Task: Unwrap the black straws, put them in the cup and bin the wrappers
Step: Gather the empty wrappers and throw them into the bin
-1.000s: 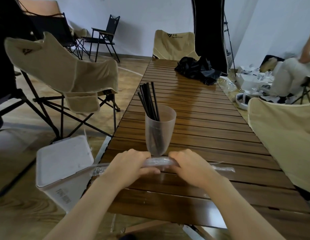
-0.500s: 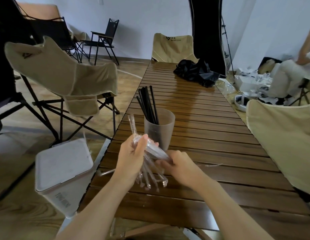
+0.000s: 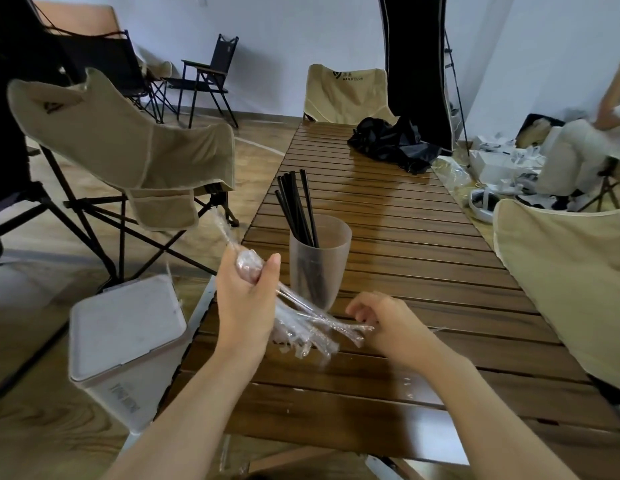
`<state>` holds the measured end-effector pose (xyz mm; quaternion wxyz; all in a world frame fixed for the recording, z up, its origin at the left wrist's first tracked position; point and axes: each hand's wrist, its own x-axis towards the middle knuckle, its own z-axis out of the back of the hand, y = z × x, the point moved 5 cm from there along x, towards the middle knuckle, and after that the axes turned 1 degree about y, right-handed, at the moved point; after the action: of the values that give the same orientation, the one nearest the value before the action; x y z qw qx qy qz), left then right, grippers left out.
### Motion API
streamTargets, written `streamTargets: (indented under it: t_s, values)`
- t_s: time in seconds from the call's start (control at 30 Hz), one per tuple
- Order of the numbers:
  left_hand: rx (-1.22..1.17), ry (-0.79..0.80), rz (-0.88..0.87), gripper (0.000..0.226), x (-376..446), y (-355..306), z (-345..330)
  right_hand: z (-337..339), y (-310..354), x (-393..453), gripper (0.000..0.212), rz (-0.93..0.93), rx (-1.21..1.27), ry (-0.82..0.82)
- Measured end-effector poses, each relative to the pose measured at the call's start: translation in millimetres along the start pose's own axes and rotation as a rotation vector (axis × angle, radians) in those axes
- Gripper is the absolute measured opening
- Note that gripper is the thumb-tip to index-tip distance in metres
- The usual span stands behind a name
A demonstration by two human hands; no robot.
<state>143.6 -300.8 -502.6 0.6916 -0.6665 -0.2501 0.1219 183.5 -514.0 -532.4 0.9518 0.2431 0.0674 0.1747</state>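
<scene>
Soft, even indoor light filled the room, leaving a pale sheen along the slats of the desk and only faint shadows. Wide-angle distortion bent the walls and chairs at the edges. Motion blur smeared the right hand and the clear wrappers.
</scene>
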Motion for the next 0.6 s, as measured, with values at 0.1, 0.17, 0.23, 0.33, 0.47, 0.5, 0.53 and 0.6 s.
streamTargets:
  t_s: [0.1, 0.17, 0.23, 0.33, 0.47, 0.5, 0.53, 0.6]
  values:
    - [0.026, 0.006, -0.066, 0.022, -4, -10, -1, 11, 7, 0, 0.049, -0.018, 0.085, -0.014]
    - [0.035, 0.028, -0.089, 0.032, -4, -11, 0, 21, 7, 0, 0.048, -0.026, 0.093, -0.058]
    - [0.053, 0.037, -0.091, 0.045, -3, -8, 4, 27, 1, -1, 0.049, -0.067, 0.053, -0.100]
    - [0.054, 0.044, -0.102, 0.031, -1, -7, 7, 28, -21, -6, 0.047, -0.206, -0.117, -0.117]
    - [-0.034, 0.084, -0.078, 0.013, 1, -3, 6, 20, -50, -17, 0.030, -0.372, -0.302, -0.089]
    - [-0.059, 0.104, -0.070, 0.014, 1, -3, 5, 18, -54, -19, 0.027, -0.394, -0.308, -0.104]
    - [-0.087, 0.124, -0.068, 0.017, 1, -4, 3, 18, -57, -19, 0.024, -0.409, -0.304, -0.123]
    - [-0.153, 0.152, -0.075, 0.022, -1, -6, 0, 19, -60, -18, 0.018, -0.422, -0.272, -0.156]
